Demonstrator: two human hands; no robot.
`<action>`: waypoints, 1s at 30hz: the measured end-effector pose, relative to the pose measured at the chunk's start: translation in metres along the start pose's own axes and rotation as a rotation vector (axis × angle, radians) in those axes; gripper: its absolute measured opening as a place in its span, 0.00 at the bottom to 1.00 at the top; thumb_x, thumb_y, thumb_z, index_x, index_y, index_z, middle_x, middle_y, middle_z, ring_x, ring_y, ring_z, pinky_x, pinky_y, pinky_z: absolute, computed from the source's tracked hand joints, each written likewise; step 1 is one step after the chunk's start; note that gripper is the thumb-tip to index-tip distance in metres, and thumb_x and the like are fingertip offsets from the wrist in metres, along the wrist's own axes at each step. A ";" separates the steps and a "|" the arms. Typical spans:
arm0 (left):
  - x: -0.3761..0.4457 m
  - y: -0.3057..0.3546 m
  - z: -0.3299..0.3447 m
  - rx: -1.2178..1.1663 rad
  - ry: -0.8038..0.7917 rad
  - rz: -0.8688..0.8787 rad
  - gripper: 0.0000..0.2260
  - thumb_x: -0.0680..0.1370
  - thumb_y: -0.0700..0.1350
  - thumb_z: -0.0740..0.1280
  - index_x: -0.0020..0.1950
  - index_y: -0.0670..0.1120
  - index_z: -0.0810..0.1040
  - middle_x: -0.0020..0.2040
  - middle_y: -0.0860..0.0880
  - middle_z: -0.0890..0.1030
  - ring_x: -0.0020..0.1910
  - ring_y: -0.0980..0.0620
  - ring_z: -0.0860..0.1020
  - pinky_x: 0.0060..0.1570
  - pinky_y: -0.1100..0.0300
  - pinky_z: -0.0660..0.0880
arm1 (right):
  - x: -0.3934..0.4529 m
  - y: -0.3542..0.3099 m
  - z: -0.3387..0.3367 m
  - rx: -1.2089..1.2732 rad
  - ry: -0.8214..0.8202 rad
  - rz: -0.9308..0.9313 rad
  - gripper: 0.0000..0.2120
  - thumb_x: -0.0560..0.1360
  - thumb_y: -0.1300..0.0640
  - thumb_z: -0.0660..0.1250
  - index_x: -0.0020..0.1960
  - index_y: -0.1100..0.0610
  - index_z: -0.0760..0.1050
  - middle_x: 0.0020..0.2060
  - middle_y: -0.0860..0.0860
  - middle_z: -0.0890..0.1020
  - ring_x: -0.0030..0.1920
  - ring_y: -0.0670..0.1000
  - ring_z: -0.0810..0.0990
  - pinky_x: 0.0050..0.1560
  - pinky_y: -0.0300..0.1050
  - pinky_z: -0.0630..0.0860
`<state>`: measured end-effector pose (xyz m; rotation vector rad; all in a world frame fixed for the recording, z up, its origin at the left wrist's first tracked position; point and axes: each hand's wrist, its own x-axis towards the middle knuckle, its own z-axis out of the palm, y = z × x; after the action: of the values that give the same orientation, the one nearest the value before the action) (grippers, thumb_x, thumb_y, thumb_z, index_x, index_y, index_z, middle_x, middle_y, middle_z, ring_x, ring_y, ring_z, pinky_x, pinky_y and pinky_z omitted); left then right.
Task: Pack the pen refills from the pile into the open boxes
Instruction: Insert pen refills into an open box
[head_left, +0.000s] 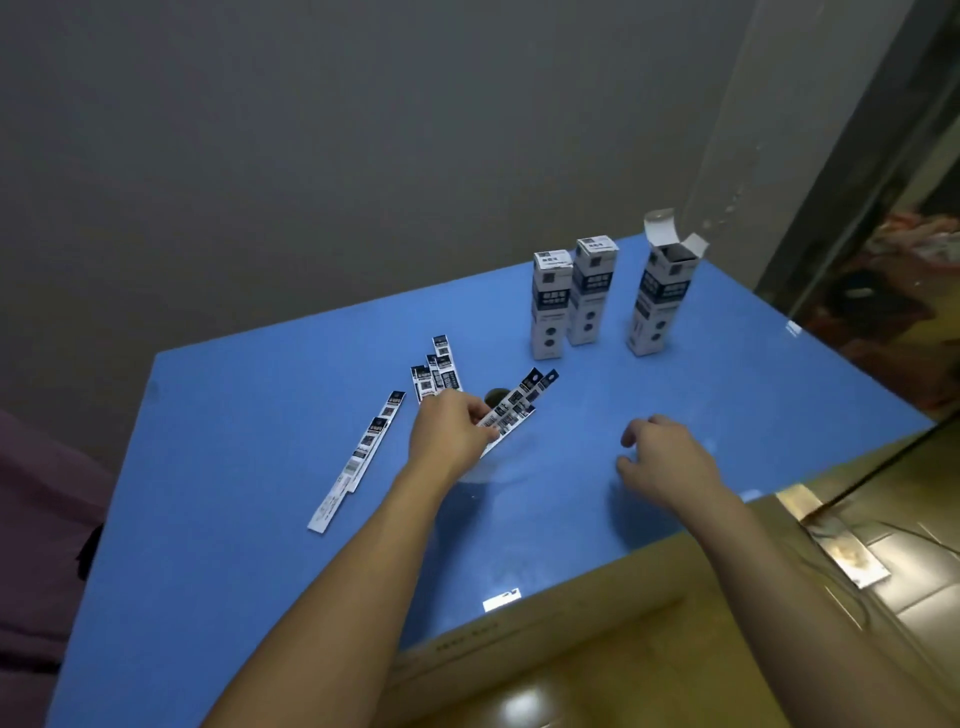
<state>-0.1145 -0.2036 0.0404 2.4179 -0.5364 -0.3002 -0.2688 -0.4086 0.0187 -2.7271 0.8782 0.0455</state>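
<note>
Left hand (449, 431) pinches a few refills (511, 410) at surface centre, open box (660, 306) at 1 o'clock; right hand (662, 457) loosely curled, empty; refills light, thin, slippery, best gripped mid-length

blue table (260, 519) | three upright boxes (592, 296) | loose refill packets (358, 457)

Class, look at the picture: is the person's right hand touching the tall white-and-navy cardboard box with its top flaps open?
Apart. The head view shows bare blue table between the right hand and the open-flapped white-and-navy cardboard box, which stands upright farther back.
</note>
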 end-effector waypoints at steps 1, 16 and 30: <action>-0.001 0.005 0.004 0.012 0.004 -0.001 0.07 0.70 0.45 0.77 0.37 0.53 0.81 0.37 0.52 0.82 0.42 0.50 0.80 0.41 0.56 0.77 | -0.001 0.009 -0.002 0.003 0.000 0.008 0.15 0.76 0.52 0.65 0.61 0.56 0.75 0.59 0.54 0.74 0.59 0.57 0.74 0.53 0.52 0.77; -0.017 0.096 0.072 0.018 0.085 -0.079 0.04 0.70 0.44 0.78 0.42 0.51 0.86 0.36 0.53 0.83 0.38 0.52 0.81 0.41 0.54 0.81 | -0.001 0.139 -0.049 -0.015 -0.026 -0.032 0.15 0.77 0.53 0.63 0.63 0.55 0.74 0.60 0.53 0.73 0.60 0.55 0.73 0.50 0.49 0.75; 0.017 0.132 0.121 0.035 0.160 -0.062 0.05 0.71 0.45 0.78 0.42 0.51 0.83 0.35 0.53 0.82 0.38 0.53 0.80 0.43 0.52 0.79 | 0.059 0.190 -0.060 -0.013 -0.068 -0.115 0.15 0.77 0.53 0.63 0.62 0.55 0.74 0.59 0.52 0.74 0.58 0.55 0.73 0.45 0.47 0.72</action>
<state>-0.1805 -0.3704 0.0286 2.4691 -0.3989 -0.1231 -0.3331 -0.6061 0.0220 -2.7650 0.7034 0.1198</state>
